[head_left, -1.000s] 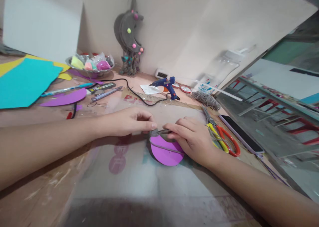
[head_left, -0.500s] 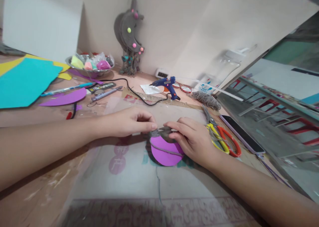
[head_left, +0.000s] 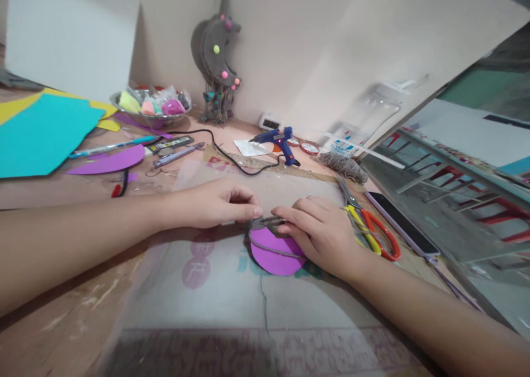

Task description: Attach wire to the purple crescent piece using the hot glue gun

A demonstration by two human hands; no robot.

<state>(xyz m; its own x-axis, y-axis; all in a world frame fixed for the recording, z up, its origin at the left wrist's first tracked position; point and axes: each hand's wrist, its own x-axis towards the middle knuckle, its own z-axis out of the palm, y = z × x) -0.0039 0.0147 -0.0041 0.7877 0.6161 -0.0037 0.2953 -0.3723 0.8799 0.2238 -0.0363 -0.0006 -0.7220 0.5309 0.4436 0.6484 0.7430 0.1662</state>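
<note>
- Head view: printed plastic sheet point(head_left: 165, 311) nearest, spread on the worktop point(head_left: 83, 288).
- Purple disc point(head_left: 275, 262) over the sheet, between the hands, grey yarn point(head_left: 278, 251) running across its face and up to its top edge.
- Left hand point(head_left: 221, 205): thumb and fingertips pinched on grey yarn at the disc's upper left edge.
- Right hand point(head_left: 321, 231): fingertips closed on grey yarn at the disc's upper right; exact hold under the fingers can't be told.
- Scissors with orange handles point(head_left: 376, 236) and a yellow-handled tool point(head_left: 364, 233) just beside the right hand, partly overlapping.
- Smartphone point(head_left: 401, 222) right of those, screen up.
- Left side: purple paper offcut point(head_left: 110, 160), with blue pen point(head_left: 111, 147) behind it; turquoise sheet point(head_left: 45, 137) further left, over yellow paper.
- Yarn bundle point(head_left: 343, 166) beyond the scissors.
- Blue glue gun point(head_left: 279, 139) beyond the hands, nozzle pointing left over white paper point(head_left: 249, 147).
- Metal bowl point(head_left: 153, 118) of bagged, colored material, back left.
- Digital clock point(head_left: 270, 122) and grey crescent ornament point(head_left: 215, 51) with pompoms by the wall.
- Far right: red stools point(head_left: 505, 214) under a long table point(head_left: 459, 159).
</note>
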